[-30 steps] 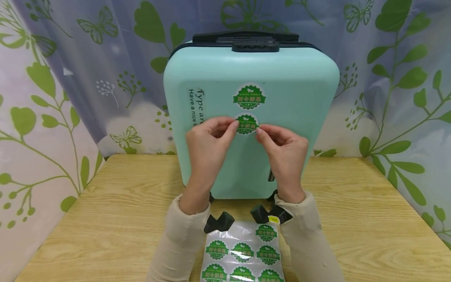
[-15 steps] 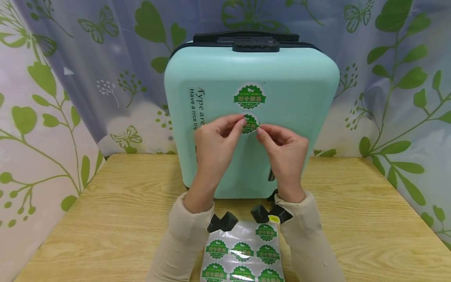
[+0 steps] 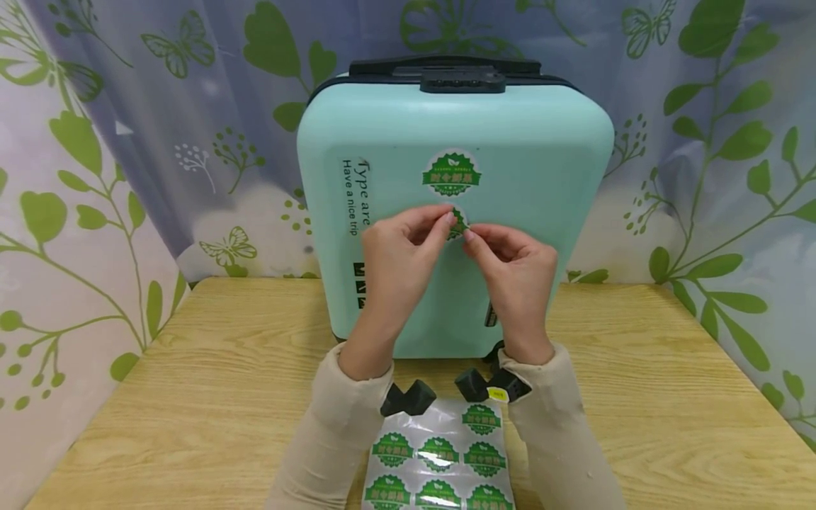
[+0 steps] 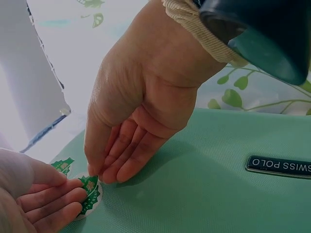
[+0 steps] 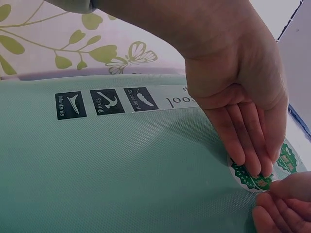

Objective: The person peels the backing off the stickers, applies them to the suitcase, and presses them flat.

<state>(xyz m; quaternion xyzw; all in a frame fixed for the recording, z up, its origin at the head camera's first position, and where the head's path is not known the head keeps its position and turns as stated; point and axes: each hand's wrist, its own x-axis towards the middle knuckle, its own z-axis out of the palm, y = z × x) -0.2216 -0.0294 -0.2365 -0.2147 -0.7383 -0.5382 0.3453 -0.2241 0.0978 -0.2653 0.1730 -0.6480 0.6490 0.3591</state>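
A round green-and-white sticker (image 3: 458,222) lies against the mint-green suitcase (image 3: 421,304), below a matching sticker (image 3: 451,173). My left hand (image 3: 398,262) covers the lower one's left part. In the right wrist view, the left hand's (image 5: 243,87) fairly straight fingers and thumb press on the sticker (image 5: 245,178). My right hand (image 3: 515,262) pinches its right edge between thumb and fingertips, as the left wrist view also shows around the right hand (image 4: 141,97).
A sticker sheet (image 3: 440,460) with several green stickers lies on the wooden table (image 3: 637,397) between the forearms. The suitcase stands upright, its black handle (image 3: 446,65) on top. A leaf-patterned curtain (image 3: 223,142) hangs behind. Black cameras sit on both wrists.
My left hand has slid right across the lower sticker, covering more of it and uncovering lettering on the suitcase's left. My right hand has stayed at the sticker's right edge.
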